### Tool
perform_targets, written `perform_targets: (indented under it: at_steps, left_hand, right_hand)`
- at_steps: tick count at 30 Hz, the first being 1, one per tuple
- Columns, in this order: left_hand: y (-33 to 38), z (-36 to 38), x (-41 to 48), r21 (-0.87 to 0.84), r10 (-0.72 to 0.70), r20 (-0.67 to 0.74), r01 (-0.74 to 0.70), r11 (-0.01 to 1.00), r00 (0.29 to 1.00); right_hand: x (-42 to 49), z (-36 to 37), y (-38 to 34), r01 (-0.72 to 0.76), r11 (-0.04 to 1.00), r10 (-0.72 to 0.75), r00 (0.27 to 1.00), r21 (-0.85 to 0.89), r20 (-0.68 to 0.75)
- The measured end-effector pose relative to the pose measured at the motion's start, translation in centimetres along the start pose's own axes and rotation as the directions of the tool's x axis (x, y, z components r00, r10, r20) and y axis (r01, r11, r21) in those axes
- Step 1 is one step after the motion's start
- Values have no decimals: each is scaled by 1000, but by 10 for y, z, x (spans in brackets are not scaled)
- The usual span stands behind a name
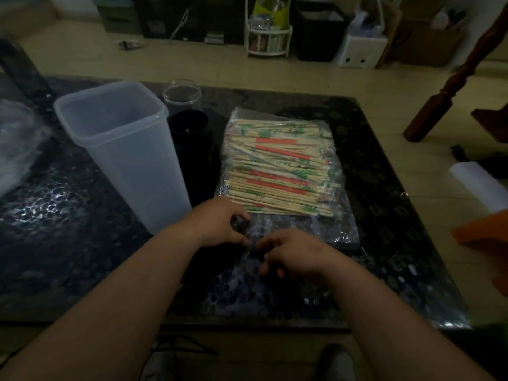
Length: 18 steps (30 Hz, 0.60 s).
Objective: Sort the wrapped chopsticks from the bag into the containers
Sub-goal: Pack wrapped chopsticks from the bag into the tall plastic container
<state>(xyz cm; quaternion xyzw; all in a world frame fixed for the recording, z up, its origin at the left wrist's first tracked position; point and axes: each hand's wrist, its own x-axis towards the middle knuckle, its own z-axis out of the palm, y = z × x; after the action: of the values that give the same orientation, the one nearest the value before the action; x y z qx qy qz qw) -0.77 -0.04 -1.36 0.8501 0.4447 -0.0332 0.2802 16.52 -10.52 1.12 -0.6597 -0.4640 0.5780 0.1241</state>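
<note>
Your left hand point(220, 226) and right hand point(291, 254) both pinch the near edge of the bag point(316, 229). Chopsticks point(277, 169) fill its far half, and the tub point(123, 149) stands just left of the bag.

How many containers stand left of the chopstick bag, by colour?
Translucent white plastic container: 1
Black container: 1
Clear jar: 1
Total: 3

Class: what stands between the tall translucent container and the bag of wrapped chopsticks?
The head view shows a dark round container between the translucent container and the bag, with a clear jar just behind it.
</note>
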Motion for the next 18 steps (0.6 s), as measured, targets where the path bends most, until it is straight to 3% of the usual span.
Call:
perform_targets:
  at_steps: [4,8,13,18]
  left_hand:
    - [4,4,-6,242,124,-49,-108,964,991]
    - [7,5,-9,334,177,-119,-129,934,977]
    - [11,8,-11,237,120,-184,-74,969,976]
    - [13,8,-12,94,162,-319,-139,986,934]
  right_hand:
    - [1,12,2,7,999,-7,1000,-33,-2]
    - [0,19,0,39,995,-42,999,-94,-31]
    - [-3,27,-8,60,971,-59,998,-230,11]
    - [-4,31,-11,30,994,-32,999,-105,-15]
